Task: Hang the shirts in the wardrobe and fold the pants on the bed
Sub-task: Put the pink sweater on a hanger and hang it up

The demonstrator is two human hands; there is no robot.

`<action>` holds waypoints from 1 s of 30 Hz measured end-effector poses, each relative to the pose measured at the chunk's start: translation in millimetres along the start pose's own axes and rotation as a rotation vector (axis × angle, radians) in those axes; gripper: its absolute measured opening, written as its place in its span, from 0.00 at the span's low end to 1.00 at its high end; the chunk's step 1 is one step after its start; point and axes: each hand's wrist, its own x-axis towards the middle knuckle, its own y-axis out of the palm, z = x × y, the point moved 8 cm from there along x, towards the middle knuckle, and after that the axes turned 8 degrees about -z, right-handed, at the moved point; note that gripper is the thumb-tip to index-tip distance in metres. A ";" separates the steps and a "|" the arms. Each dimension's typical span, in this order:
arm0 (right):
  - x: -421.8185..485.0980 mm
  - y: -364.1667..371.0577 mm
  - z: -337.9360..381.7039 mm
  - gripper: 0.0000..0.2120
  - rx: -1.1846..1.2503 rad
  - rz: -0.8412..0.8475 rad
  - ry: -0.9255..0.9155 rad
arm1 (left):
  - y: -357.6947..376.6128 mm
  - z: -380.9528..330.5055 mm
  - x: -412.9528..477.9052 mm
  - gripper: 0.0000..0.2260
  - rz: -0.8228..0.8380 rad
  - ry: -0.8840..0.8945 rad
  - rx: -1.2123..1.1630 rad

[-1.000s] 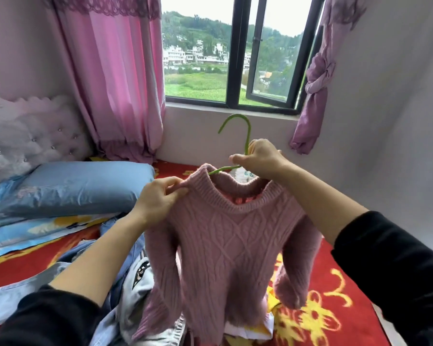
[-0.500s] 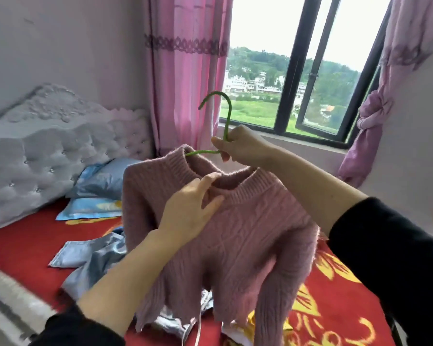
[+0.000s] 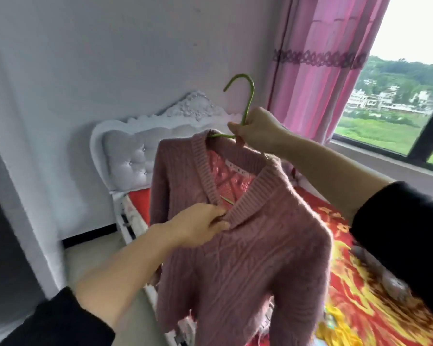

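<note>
A pink cable-knit sweater (image 3: 248,258) hangs on a green hanger (image 3: 248,101) in the air over the bed's left edge. My right hand (image 3: 256,127) grips the hanger at the base of its hook, which points up and left. My left hand (image 3: 200,227) pinches the ribbed front of the sweater's neckline. The neck opening faces me, and a bit of the green hanger bar shows inside it. The sweater's lower part hides whatever lies on the bed behind it. No pants or wardrobe rail are visible.
The bed has a red patterned cover (image 3: 355,283) and a white tufted headboard (image 3: 135,156) against the grey wall. Pink curtains (image 3: 318,71) and a window (image 3: 398,108) are on the right. A dark vertical panel (image 3: 3,258) stands at the far left; bare floor (image 3: 90,255) lies between.
My view has swung left, away from the window toward the headboard and wall. The sweater on its hanger moved left with me. My left hand shifted from the sweater's front to pinching the neckline.
</note>
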 end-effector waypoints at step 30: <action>75.6 383.7 453.0 0.15 0.083 0.371 -0.433 | -382.5 455.3 -260.4 0.13 -0.802 -0.832 -0.175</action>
